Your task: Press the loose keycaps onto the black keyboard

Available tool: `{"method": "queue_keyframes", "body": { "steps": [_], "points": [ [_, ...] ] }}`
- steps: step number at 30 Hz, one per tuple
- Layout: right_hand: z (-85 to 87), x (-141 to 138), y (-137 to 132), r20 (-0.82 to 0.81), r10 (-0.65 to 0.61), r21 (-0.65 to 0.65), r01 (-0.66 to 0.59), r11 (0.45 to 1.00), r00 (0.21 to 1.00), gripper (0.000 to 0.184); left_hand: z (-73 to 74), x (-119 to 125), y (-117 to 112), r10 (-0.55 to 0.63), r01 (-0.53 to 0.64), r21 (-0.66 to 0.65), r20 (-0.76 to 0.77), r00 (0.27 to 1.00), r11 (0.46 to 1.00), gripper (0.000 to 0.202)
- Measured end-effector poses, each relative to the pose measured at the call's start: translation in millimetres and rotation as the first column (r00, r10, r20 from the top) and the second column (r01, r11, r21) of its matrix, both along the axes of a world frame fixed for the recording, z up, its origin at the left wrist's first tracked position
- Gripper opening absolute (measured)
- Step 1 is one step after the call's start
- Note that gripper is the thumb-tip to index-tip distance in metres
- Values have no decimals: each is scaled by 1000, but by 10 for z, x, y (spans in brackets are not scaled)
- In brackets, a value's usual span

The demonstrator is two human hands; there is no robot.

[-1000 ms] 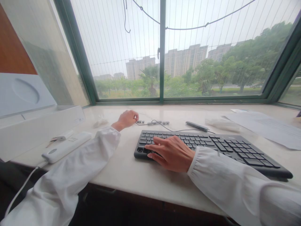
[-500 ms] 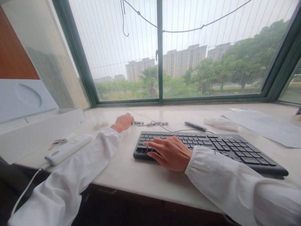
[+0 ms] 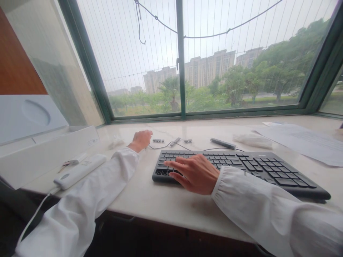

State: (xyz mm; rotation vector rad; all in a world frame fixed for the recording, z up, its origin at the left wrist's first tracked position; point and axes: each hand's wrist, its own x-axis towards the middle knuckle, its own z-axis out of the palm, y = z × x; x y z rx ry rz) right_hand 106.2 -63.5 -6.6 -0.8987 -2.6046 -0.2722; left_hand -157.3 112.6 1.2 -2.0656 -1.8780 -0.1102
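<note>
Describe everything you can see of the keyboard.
The keyboard is long and black, apparently plastic, with a number pad toward its right end. It lies on the pale countertop, slanting so that its right end comes nearer the camera. At the front left corner, some key sockets look bare of caps. The right hand lies over its left part, seemingly touching it; hand and white sleeve hide some keys and much of the front edge.
</note>
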Motion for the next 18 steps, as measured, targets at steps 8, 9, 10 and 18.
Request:
{"method": "queue_keyframes", "body": {
  "steps": [8,9,10,18],
  "points": [
    [-9,5,10,-22,-21,4,21,1000,1000,42,-66,56,53,-98,98,-79,6,995,992,24],
    [-3,8,7,-20,-29,-1,29,1000,999,41,-62,51,57,-97,98,-77,9,995,992,23],
    [7,11,2,-15,-35,-6,35,999,999,41,-57,45,60,-97,98,-75,12,995,992,22],
    [69,55,-1,7,-67,-47,68,997,998,43,141,13,-4,-93,88,108,45,995,990,22]
  ]
}}
